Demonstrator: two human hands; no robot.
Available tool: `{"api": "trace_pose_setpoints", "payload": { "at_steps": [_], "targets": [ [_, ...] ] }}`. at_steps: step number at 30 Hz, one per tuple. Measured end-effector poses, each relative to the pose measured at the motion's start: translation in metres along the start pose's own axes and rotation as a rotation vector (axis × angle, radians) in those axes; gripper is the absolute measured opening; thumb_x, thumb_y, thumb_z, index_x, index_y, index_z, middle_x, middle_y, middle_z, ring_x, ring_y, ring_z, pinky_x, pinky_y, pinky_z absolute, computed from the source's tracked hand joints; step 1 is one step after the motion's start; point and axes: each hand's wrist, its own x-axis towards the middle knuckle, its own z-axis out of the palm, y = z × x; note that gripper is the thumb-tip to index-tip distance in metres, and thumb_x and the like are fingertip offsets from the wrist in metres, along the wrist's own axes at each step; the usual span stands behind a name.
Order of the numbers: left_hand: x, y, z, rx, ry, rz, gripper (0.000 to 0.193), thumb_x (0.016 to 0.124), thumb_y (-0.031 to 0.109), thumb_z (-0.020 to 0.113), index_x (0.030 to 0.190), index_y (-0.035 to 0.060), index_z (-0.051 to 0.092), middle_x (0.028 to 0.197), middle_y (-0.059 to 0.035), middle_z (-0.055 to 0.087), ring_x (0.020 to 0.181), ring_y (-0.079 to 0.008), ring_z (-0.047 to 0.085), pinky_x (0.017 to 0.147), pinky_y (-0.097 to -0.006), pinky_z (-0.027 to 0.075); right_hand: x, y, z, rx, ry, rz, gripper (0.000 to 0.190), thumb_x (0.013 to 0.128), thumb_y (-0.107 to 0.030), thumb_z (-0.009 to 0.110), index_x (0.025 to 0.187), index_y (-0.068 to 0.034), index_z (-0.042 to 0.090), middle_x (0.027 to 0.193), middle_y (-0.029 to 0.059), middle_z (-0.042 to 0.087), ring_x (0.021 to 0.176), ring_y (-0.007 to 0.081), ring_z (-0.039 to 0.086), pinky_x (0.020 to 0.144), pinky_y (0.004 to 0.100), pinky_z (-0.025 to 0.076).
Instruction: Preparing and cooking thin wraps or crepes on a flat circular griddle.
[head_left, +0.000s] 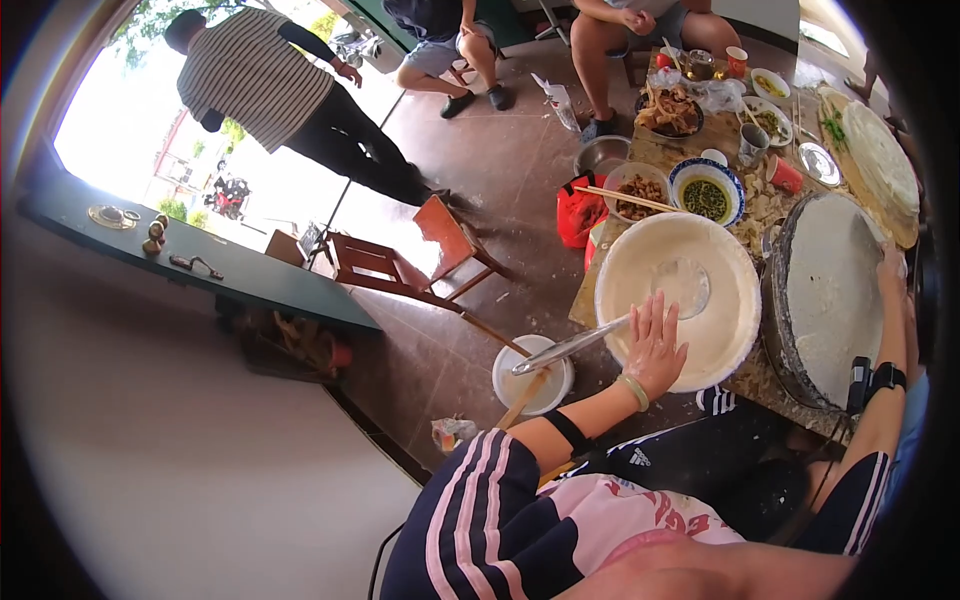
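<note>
My left hand (656, 346), palm down with fingers extended, is over the near side of a large basin of pale batter (720, 330). A metal ladle (574, 348) lies across the basin's left rim beside the hand, its bowl in the batter. To the right stands a round griddle (829, 300) with a pale, thin layer of batter or flatbread over its surface. My right hand (892, 268) is at the griddle's far right edge, by the edge of that layer; its fingers are partly hidden, and whether they pinch it is unclear.
Beyond the basin, the wooden table (645, 154) bears a blue-rimmed bowl of green sauce (705, 193), chopsticks, cups and stacked flatbreads (879, 154). A white bucket (531, 375) and red-brown stools (454, 236) stand on the floor at left. Several people are nearby, one standing by the doorway.
</note>
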Motion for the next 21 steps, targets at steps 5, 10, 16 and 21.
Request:
{"api": "trace_pose_setpoints", "payload": {
  "at_steps": [5,10,16,21],
  "targets": [
    [0.008,0.011,0.003,-0.001,-0.022,0.066,0.066,0.077,0.027,0.053,0.128,-0.0026,0.023,0.135,-0.0252,0.014,0.127,-0.0394,0.012,0.103,-0.0506,0.005,-0.058,0.238,0.092,-0.074,0.051,0.021,0.031,0.069,0.000,0.044,0.097,-0.005,0.057,0.100,0.0163,0.055,0.100,0.0297,0.050,0.088,0.0376,0.037],
    [0.009,0.003,-0.003,0.071,0.107,0.085,0.066,0.073,0.023,0.058,0.127,0.0012,0.026,0.135,-0.0236,0.018,0.124,-0.0397,0.016,0.102,-0.0514,0.008,-0.108,0.285,0.121,-0.145,-0.027,0.052,0.034,0.068,0.000,0.044,0.098,-0.009,0.058,0.100,0.0110,0.057,0.097,0.0268,0.051,0.089,0.0351,0.036],
    [0.010,0.010,0.000,0.077,0.147,0.165,0.064,0.074,0.022,0.056,0.127,0.0015,0.026,0.134,-0.0230,0.018,0.125,-0.0384,0.015,0.102,-0.0519,0.008,-0.133,0.183,0.058,-0.168,-0.260,0.218,0.031,0.070,-0.005,0.045,0.094,-0.016,0.062,0.095,0.0043,0.060,0.095,0.0228,0.054,0.086,0.0390,0.040],
    [0.005,0.004,0.003,0.078,0.185,0.156,0.062,0.075,0.023,0.055,0.126,0.0016,0.027,0.135,-0.0223,0.018,0.126,-0.0370,0.015,0.102,-0.0516,0.007,-0.169,0.132,0.055,-0.146,-0.440,0.237,0.034,0.076,-0.007,0.042,0.106,-0.019,0.054,0.095,-0.0014,0.055,0.102,0.0144,0.047,0.095,0.0435,0.027]
  ]
}}
